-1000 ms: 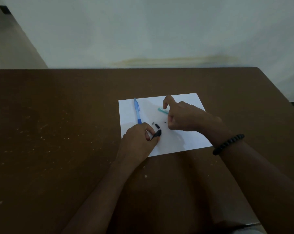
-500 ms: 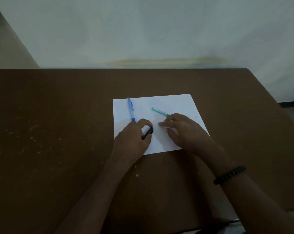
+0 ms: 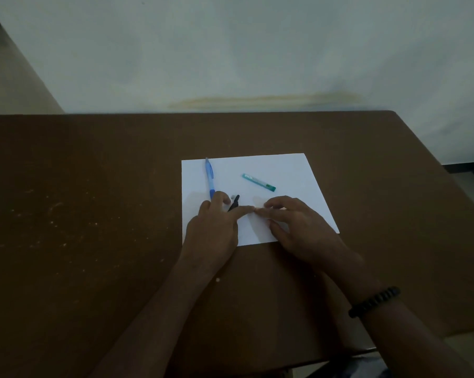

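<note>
A white sheet of paper (image 3: 284,170) lies on the brown table (image 3: 94,214). On it are a blue pen (image 3: 210,177) at the left and a short teal tube (image 3: 258,182) in the middle. My left hand (image 3: 214,230) rests on the sheet's near left part and pinches a small black cone-shaped piece (image 3: 235,203) between thumb and forefinger. A tiny grey bit (image 3: 232,197) lies just beyond it. My right hand (image 3: 298,227) has its fingertips pinched together against my left thumb tip. The thin dark stick it picked up is hidden between them.
My right wrist carries a black bead bracelet (image 3: 374,301). The table's far edge meets a pale wall (image 3: 257,64), and its right edge (image 3: 434,170) runs close beside the paper. Pale specks dot the table's left half.
My right hand left the teal tube, came nearer, picked a thin dark stick off the paper and brought it against my left thumb. My left hand kept the black piece.
</note>
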